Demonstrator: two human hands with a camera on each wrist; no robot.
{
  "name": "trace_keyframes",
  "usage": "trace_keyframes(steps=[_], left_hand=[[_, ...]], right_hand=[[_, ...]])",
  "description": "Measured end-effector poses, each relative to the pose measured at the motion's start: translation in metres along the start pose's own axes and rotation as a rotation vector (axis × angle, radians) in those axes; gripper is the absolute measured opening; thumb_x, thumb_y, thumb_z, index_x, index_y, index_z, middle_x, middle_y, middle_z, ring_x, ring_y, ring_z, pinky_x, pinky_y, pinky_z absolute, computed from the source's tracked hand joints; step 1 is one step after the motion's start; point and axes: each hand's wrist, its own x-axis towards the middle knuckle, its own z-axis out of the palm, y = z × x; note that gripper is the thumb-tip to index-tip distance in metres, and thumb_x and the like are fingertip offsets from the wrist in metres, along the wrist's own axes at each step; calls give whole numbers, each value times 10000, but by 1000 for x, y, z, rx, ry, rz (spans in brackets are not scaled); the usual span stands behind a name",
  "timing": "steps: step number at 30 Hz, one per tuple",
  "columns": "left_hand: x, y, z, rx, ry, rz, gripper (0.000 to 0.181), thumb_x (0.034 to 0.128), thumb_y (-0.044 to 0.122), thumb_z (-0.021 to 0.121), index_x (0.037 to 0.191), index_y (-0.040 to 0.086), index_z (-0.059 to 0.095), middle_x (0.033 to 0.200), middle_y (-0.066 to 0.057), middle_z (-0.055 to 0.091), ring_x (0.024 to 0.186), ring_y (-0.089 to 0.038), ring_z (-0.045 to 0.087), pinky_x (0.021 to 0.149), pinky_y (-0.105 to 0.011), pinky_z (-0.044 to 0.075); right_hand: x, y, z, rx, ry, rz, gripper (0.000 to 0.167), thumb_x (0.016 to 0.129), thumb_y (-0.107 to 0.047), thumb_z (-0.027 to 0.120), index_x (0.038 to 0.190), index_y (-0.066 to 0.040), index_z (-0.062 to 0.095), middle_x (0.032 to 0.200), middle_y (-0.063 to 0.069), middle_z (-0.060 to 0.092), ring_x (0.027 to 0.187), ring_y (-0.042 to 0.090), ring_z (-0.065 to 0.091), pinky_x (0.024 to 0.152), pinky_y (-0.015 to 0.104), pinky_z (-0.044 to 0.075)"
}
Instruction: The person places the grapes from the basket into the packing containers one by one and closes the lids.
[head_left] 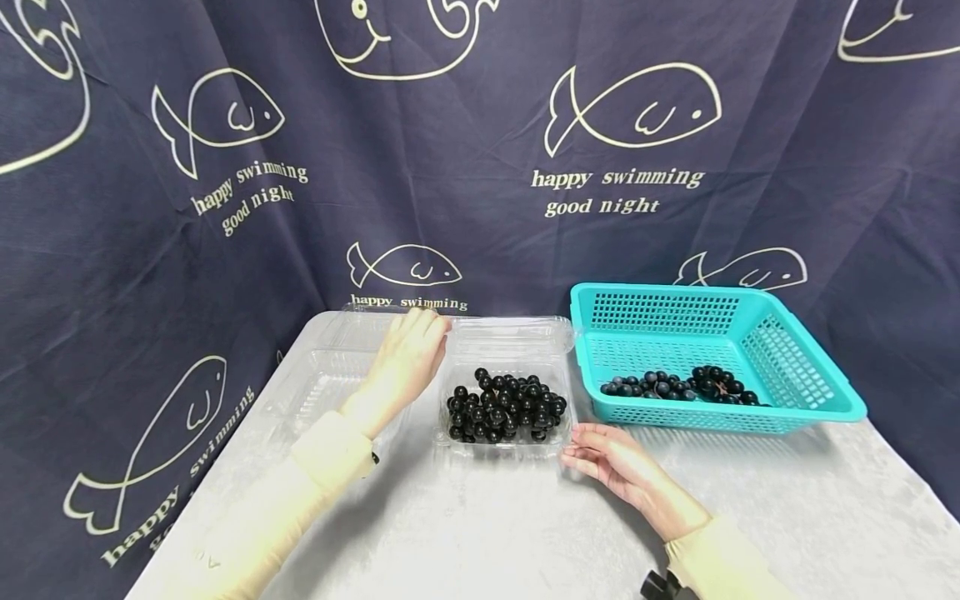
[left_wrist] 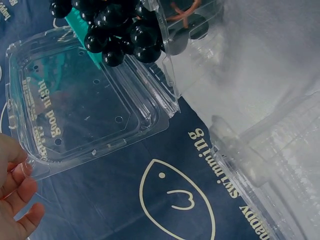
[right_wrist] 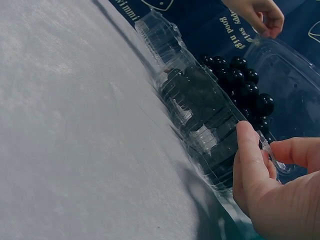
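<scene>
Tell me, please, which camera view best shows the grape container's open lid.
The left wrist view: most of the lid shows there, with the left hand at its corner. The head view shows it foreshortened behind the grapes; the right wrist view cuts it off at the frame edge.

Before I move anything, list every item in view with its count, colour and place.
filled container: 1, clear, mid-table
lid: 1, clear, raised open behind the filled container
grapes in the container: too many to count, black
second container: 1, clear, left on the table
basket: 1, turquoise, right on the table
grapes in the basket: uncounted, dark, near its front wall
table: 1, pale grey, underneath
fish-print cloth: dark blue with cream print, behind
wrist-worn items: 2, black, one per wrist
sleeves: 2, pale yellow, on the forearms
left hand: 1, bare, pinching the lid's corner
right hand: 1, bare, pinching the filled container's rim
</scene>
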Motion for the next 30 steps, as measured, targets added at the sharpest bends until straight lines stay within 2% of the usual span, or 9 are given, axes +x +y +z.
trace_keyframes(steps=[3,11,20,25,30], left_hand=[[-2,3,-1,5,2,15,157,819,12,600,965,52,560,878,-63,558,815,-245,489,706,-353,393],[-6,10,-4,16,8,40,109,841,58,606,940,63,563,868,-53,547,794,-236,493,667,-339,364],[-11,15,-3,37,7,100,107,827,36,603,920,65,558,856,-45,547,757,-218,468,638,-321,365],[-13,18,-2,42,14,128,150,795,32,635,923,61,561,849,-47,545,755,-219,468,635,-313,362],[-16,21,-1,38,-11,143,183,779,36,654,937,66,565,865,-41,553,780,-210,480,659,-311,377]], right_hand=[[0,1,0,2,6,-1,136,939,7,468,1067,49,481,860,62,604,805,136,641,880,306,519],[0,2,-1,-1,1,-7,128,939,1,474,1058,44,488,886,66,595,821,141,638,891,310,513],[0,2,-1,8,6,-1,144,937,5,476,1073,50,482,883,61,600,816,139,643,886,305,515],[0,2,-2,-2,6,-8,142,938,0,480,1070,50,485,875,62,601,811,134,640,881,299,517],[-1,1,-2,5,2,-3,125,940,2,475,1060,36,488,863,56,603,809,134,641,880,296,517]])
